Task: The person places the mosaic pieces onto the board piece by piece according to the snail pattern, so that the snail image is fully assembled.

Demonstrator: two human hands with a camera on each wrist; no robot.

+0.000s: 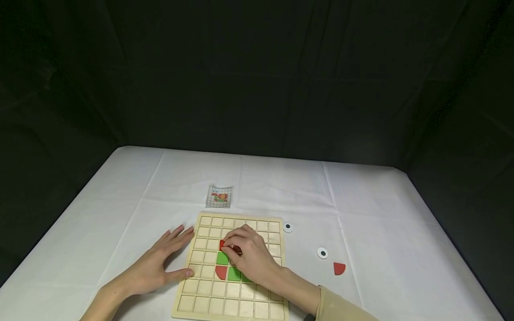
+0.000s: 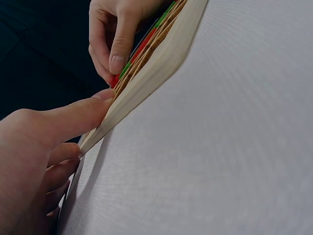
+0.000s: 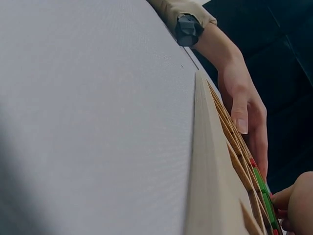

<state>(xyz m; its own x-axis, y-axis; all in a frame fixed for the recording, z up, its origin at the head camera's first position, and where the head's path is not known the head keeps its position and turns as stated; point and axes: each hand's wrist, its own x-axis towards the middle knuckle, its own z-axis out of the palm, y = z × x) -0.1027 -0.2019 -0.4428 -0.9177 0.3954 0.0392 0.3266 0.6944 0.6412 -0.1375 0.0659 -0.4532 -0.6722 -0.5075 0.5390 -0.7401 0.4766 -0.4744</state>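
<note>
A wooden grid board point(image 1: 217, 305) lies on the white cloth with colored pieces in its cells. Along its left edge rests my left hand point(image 1: 154, 263), fingers extended, thumb on the rim. My right hand point(image 1: 254, 256) reaches over the middle of the board, thumb and forefinger pinching a small red piece point(image 1: 221, 244) at a cell. Just below it sits a green piece point(image 1: 222, 258). Lower down are a rounded red piece point(image 1: 221, 272) and another green piece point(image 1: 234, 274), with more green partly hidden under the right hand.
Beyond the board lies a small picture card point(image 1: 219, 197) showing a colored figure on a grid. To the right are one eye disc point(image 1: 288, 228), a second eye disc point(image 1: 322, 253) and a loose rounded red piece point(image 1: 339, 268). Dark curtains surround the table point(image 1: 381, 200).
</note>
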